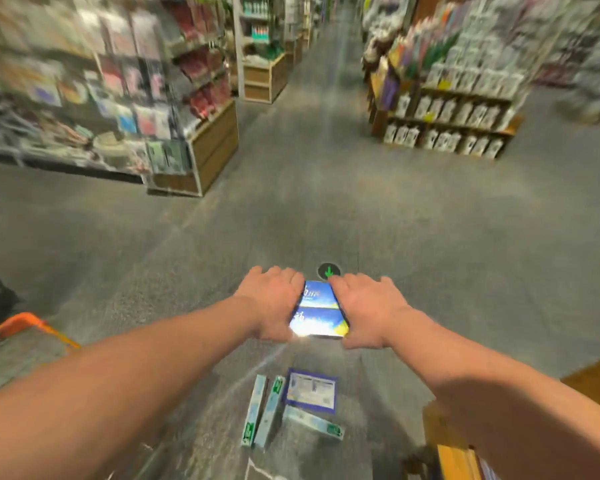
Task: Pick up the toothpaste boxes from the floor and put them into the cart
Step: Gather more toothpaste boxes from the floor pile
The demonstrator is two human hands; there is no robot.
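Two blue toothpaste boxes [318,310] lie side by side between my hands, lifted above the floor. My left hand [270,301] grips their left end and my right hand [368,308] grips their right end, fingers curled over the far edge. Below them on the grey floor lie several more boxes: two pale green ones [262,410] side by side, another pale green one [314,422] lying crosswise, and a purple-edged box [311,391] with its label side up. An orange cart rim [26,323] shows at the left edge.
Store shelves with packaged goods [94,98] stand at the left, more shelving [458,98] at the right, an aisle running ahead between them. A green arrow floor marker [328,271] sits just beyond my hands. A wooden shelf base [454,445] is at the lower right.
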